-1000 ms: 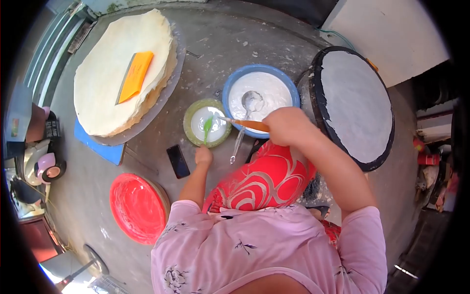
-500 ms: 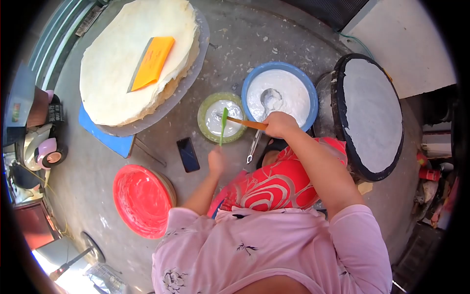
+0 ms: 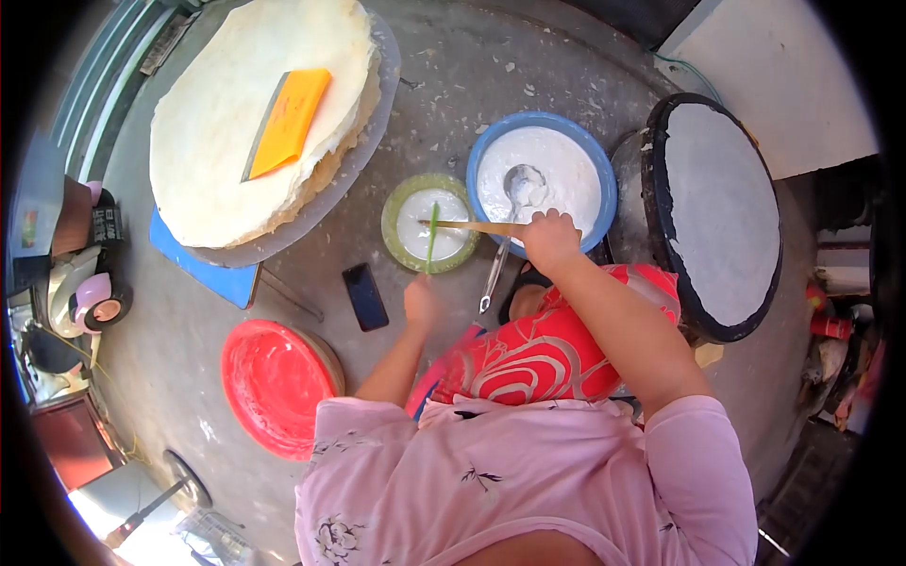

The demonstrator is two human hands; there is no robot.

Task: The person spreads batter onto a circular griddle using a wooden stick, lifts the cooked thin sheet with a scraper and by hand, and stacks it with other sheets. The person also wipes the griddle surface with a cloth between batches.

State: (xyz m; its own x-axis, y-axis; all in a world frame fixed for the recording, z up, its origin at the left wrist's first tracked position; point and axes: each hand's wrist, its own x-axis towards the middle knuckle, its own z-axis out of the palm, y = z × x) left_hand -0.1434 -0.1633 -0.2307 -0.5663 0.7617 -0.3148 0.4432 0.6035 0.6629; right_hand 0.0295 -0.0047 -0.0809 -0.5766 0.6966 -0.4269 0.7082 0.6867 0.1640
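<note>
My left hand (image 3: 421, 300), a little blurred, is closed around the lower end of a thin green spatula (image 3: 432, 243). Closed too, my right hand (image 3: 551, 242) grips a flat wooden stick (image 3: 477, 226). The stick and the spatula cross over a small green bowl (image 3: 393, 247) of white liquid. Just beyond my right hand stands a blue basin (image 3: 607, 170) filled with thick white batter. A metal ladle (image 3: 496, 274) leans in that basin, its bowl in the batter and its handle over the near rim.
A round black-rimmed griddle (image 3: 722, 217) with a whitish surface stands at right. At upper left, a tall stack of thin round sheets (image 3: 217, 123) carries an orange scraper (image 3: 291, 121). A phone (image 3: 365, 296) and a red basin (image 3: 278, 387) are on the floor.
The wooden stick has swung to lie more level and reaches farther left across the spatula. My right hand has shifted slightly right and up. The green spatula now looks narrower.
</note>
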